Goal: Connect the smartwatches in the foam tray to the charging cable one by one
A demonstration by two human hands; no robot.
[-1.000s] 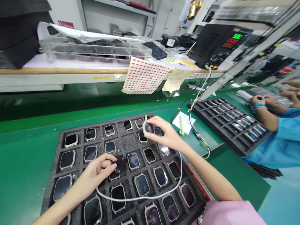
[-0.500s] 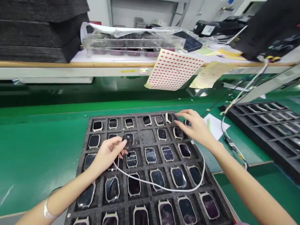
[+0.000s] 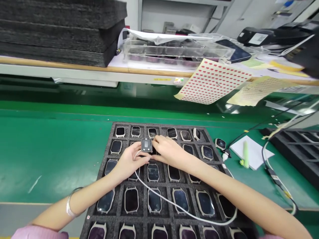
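Observation:
Above the foam tray, my left hand closes its fingers on a dark square device, which shows a lighter rectangle and small bright dots on its upper face. A white cable leads out from between those fingers and loops right across the tray. My right hand meets the device at its right edge, thumb and fingers curled around that side. Watches with pale cases and dark screens fill many slots below, such as this watch. Some watches are hidden under my hands.
Right of the tray lie a loose watch, a white plug, and white paper bearing a green pen-like stick. Another foam tray sits further right. A sticker sheet hangs from the shelf edge.
My right hand has moved left from the tray's far right corner to the device in my left hand. The device now shows its face with the rectangle. The view has shifted left.

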